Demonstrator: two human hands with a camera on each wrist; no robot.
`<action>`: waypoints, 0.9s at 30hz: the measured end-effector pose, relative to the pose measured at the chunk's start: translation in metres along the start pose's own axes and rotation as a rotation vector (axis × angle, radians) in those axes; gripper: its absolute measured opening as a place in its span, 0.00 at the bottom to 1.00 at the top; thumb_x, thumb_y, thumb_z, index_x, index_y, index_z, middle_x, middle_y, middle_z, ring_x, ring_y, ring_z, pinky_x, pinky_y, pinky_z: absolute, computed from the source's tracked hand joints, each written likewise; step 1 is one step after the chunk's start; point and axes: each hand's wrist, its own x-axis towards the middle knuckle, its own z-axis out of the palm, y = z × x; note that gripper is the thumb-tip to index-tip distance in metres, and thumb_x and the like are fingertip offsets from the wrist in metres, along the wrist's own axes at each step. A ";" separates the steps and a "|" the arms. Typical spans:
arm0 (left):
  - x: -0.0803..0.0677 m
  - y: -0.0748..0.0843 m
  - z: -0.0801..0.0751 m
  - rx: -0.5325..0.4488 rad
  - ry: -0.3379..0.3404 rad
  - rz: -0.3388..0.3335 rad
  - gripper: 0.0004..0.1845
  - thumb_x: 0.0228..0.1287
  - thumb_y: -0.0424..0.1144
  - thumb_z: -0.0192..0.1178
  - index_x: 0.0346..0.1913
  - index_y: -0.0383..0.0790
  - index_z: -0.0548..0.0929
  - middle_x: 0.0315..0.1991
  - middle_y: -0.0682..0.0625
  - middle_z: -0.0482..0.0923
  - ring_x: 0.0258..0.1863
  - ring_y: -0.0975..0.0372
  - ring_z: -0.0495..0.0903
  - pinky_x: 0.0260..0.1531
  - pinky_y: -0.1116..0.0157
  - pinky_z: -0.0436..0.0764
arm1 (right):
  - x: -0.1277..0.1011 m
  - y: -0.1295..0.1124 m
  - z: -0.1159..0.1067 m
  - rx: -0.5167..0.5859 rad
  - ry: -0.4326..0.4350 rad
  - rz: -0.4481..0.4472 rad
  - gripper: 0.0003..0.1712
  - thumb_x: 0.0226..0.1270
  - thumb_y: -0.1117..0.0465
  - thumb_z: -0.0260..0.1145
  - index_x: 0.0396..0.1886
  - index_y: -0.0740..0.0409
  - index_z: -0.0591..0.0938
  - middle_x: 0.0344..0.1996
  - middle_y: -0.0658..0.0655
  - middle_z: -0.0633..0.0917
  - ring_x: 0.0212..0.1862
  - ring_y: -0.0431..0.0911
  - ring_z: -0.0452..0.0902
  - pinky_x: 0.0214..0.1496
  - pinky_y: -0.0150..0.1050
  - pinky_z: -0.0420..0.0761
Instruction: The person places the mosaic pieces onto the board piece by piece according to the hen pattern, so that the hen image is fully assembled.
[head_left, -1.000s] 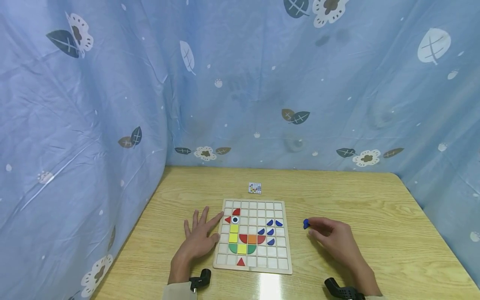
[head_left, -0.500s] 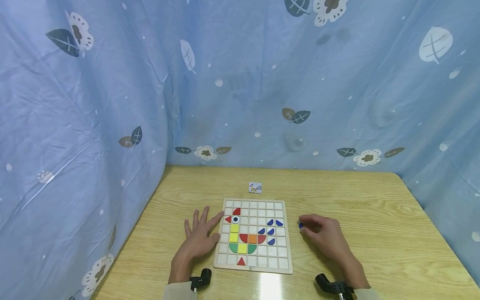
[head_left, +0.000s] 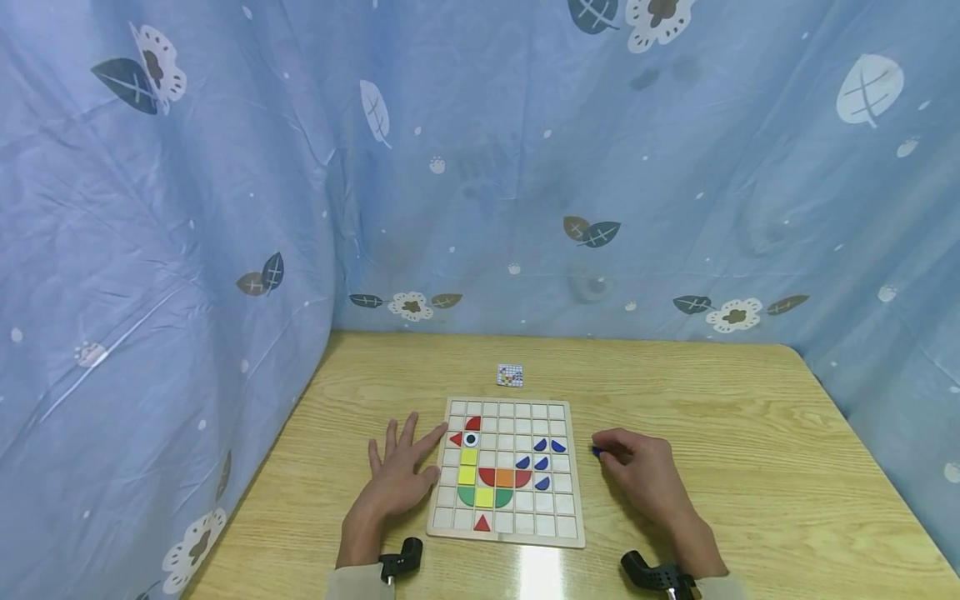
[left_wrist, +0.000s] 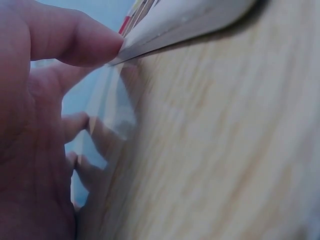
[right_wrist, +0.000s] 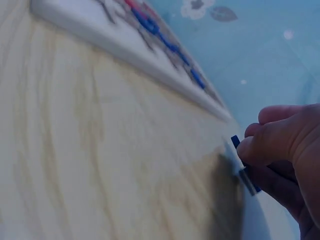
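A wooden grid board (head_left: 523,424) lies on the table, bearing a bird-like pattern of flat pieces: red, yellow, green, orange and several blue half-rounds (head_left: 542,463) at its right side. My left hand (head_left: 401,477) is spread at the board's left edge, index fingertip and thumb touching the rim; the left wrist view shows the thumb against the board's side (left_wrist: 165,35). Just right of the board, my right hand (head_left: 651,471) pinches small blue pieces (right_wrist: 250,182) between thumb and fingers. Two blue parts show there, the rest hidden by the fingers.
A small printed pattern card (head_left: 510,376) lies on the wooden table (head_left: 675,383) behind the board. A blue curtain (head_left: 480,167) with leaves and flowers hangs around the back and sides. Black cameras sit on both wrists.
My right hand has moved left toward the board with the blue pieces, which are now more covered by the fingers. The left hand and the board have stayed in place.
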 end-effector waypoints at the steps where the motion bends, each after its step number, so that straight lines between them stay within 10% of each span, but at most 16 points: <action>1: 0.000 0.000 0.000 -0.001 0.000 0.001 0.37 0.72 0.36 0.63 0.83 0.55 0.73 0.90 0.35 0.46 0.89 0.32 0.31 0.78 0.26 0.22 | 0.000 -0.002 0.000 0.017 -0.002 0.005 0.16 0.60 0.76 0.80 0.46 0.57 0.94 0.42 0.51 0.96 0.45 0.48 0.94 0.48 0.39 0.93; 15: 0.001 -0.001 0.000 0.000 0.001 0.005 0.37 0.71 0.35 0.62 0.83 0.55 0.73 0.90 0.35 0.46 0.89 0.32 0.31 0.77 0.26 0.22 | -0.001 -0.037 0.019 0.230 -0.077 0.094 0.16 0.63 0.78 0.77 0.46 0.58 0.94 0.44 0.54 0.95 0.47 0.48 0.94 0.50 0.34 0.91; 27: 0.000 -0.001 0.000 -0.007 0.001 0.011 0.37 0.73 0.35 0.62 0.83 0.55 0.73 0.90 0.35 0.45 0.89 0.32 0.30 0.77 0.26 0.22 | -0.002 -0.048 0.031 0.109 -0.112 0.018 0.17 0.60 0.78 0.78 0.45 0.59 0.94 0.43 0.54 0.96 0.47 0.49 0.94 0.49 0.37 0.92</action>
